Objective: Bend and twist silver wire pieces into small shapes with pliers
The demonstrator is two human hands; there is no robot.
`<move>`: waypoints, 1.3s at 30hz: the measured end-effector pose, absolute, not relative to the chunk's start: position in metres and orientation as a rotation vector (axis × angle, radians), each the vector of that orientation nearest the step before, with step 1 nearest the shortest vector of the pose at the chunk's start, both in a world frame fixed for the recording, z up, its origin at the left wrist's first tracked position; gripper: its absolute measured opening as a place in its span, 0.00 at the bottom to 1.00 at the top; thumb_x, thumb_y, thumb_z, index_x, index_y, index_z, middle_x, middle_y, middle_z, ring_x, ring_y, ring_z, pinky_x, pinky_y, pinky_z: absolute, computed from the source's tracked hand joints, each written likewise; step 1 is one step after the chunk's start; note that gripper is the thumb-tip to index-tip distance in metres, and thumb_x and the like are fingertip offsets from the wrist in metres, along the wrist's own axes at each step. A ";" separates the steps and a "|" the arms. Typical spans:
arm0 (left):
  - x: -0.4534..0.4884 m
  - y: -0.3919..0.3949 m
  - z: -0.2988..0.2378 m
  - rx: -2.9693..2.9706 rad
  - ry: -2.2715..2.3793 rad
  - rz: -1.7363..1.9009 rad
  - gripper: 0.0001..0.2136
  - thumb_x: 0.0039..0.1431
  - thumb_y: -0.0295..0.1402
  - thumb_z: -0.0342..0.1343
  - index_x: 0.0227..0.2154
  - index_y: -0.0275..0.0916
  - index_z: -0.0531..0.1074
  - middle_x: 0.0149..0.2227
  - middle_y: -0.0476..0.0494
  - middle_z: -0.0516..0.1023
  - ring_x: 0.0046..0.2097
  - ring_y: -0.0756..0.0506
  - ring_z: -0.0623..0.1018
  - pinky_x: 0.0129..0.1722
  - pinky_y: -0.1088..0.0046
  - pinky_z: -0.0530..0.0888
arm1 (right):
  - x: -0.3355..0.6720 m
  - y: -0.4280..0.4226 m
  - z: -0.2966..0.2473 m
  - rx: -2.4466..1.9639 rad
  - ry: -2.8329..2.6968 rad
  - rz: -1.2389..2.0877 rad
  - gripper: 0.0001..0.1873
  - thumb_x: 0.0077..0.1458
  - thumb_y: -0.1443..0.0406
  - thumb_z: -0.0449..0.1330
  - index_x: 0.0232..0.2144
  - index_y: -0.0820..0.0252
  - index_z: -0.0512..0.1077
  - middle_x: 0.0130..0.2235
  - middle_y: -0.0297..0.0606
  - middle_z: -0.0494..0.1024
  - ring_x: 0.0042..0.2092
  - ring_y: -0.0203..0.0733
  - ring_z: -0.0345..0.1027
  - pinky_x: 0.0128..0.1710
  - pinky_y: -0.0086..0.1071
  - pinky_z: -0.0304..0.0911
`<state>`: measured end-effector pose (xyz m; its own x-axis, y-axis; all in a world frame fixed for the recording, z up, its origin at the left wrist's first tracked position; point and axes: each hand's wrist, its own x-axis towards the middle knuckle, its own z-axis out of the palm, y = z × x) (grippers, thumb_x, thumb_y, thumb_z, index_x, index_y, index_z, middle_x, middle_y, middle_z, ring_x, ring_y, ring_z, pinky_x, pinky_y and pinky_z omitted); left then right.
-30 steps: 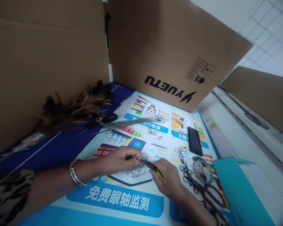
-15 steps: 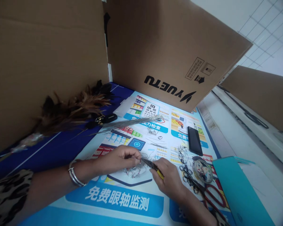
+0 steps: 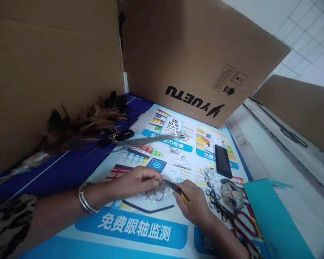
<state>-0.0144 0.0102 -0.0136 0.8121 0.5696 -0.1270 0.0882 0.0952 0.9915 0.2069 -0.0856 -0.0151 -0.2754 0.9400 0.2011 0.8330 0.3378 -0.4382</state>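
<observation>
Right hand [image 3: 193, 200] grips pliers [image 3: 175, 187]; left hand [image 3: 137, 182] pinches wire [image 3: 157, 196]; cardboard [image 3: 194, 50] reads "YUETU", upside-down.

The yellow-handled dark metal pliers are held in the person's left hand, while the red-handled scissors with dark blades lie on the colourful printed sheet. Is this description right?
Not entirely. The head view shows the yellow-handled dark metal pliers in the person's right hand, not the left. The red-handled scissors with dark blades do lie on the colourful printed sheet.
</observation>
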 end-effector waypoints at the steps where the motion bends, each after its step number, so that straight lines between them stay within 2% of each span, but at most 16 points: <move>1: -0.015 0.010 -0.013 1.447 0.564 0.386 0.08 0.56 0.33 0.52 0.34 0.33 0.72 0.28 0.48 0.73 0.26 0.52 0.72 0.28 0.76 0.71 | 0.207 -0.086 -0.015 -1.556 -2.187 0.344 0.07 0.57 0.63 0.52 0.36 0.59 0.67 0.33 0.39 0.70 0.35 0.39 0.63 0.34 0.29 0.57; 6: -0.018 0.012 -0.016 1.413 0.503 0.383 0.10 0.58 0.34 0.51 0.35 0.34 0.73 0.28 0.46 0.74 0.27 0.51 0.72 0.28 0.76 0.70 | 0.208 -0.085 -0.017 -1.559 -2.194 0.334 0.06 0.57 0.63 0.52 0.35 0.59 0.66 0.32 0.38 0.70 0.35 0.39 0.62 0.33 0.30 0.56; 16: -0.019 0.012 -0.018 1.327 0.368 0.451 0.21 0.65 0.40 0.39 0.36 0.30 0.74 0.27 0.41 0.75 0.26 0.48 0.73 0.30 0.73 0.70 | 0.207 -0.086 -0.016 -1.542 -2.190 0.324 0.06 0.57 0.63 0.52 0.35 0.59 0.66 0.32 0.38 0.69 0.35 0.39 0.62 0.33 0.29 0.57; 21: -0.020 0.010 -0.009 1.339 0.422 0.436 0.27 0.66 0.44 0.33 0.36 0.31 0.75 0.26 0.42 0.75 0.25 0.49 0.74 0.29 0.73 0.70 | 0.208 -0.085 -0.014 -1.540 -2.188 0.320 0.06 0.57 0.64 0.52 0.35 0.59 0.66 0.32 0.38 0.69 0.34 0.39 0.62 0.32 0.29 0.56; 28: -0.022 0.005 0.019 1.395 0.527 0.413 0.29 0.65 0.47 0.32 0.32 0.33 0.75 0.23 0.45 0.73 0.24 0.49 0.73 0.28 0.75 0.69 | 0.207 -0.086 -0.012 -1.502 -2.182 0.297 0.06 0.57 0.64 0.52 0.35 0.59 0.65 0.32 0.39 0.69 0.35 0.40 0.62 0.33 0.30 0.57; 33: -0.025 -0.001 0.035 1.405 0.558 0.401 0.24 0.63 0.46 0.39 0.31 0.33 0.75 0.22 0.46 0.73 0.25 0.49 0.73 0.27 0.76 0.69 | 0.206 -0.089 -0.010 -1.471 -2.178 0.287 0.06 0.58 0.63 0.52 0.35 0.60 0.65 0.32 0.39 0.70 0.35 0.40 0.63 0.32 0.30 0.58; 37: -0.025 -0.009 0.034 1.469 0.572 0.360 0.12 0.55 0.40 0.54 0.33 0.35 0.74 0.24 0.49 0.71 0.25 0.51 0.70 0.25 0.78 0.66 | 0.205 -0.092 -0.008 -1.414 -2.156 0.293 0.07 0.58 0.64 0.52 0.38 0.60 0.66 0.34 0.40 0.70 0.36 0.41 0.64 0.33 0.31 0.59; 39: -0.024 -0.013 0.032 1.517 0.606 0.371 0.09 0.51 0.35 0.58 0.34 0.36 0.73 0.24 0.51 0.68 0.24 0.53 0.66 0.23 0.80 0.63 | 0.204 -0.093 -0.007 -1.386 -2.139 0.302 0.07 0.58 0.64 0.51 0.38 0.59 0.66 0.35 0.41 0.71 0.37 0.41 0.65 0.35 0.32 0.60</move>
<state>-0.0241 -0.0131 0.0316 0.8012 0.5821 -0.1385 0.1417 0.0404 0.9891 0.2043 -0.0932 -0.0070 -0.3029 0.8917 0.3363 0.7640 0.4382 -0.4737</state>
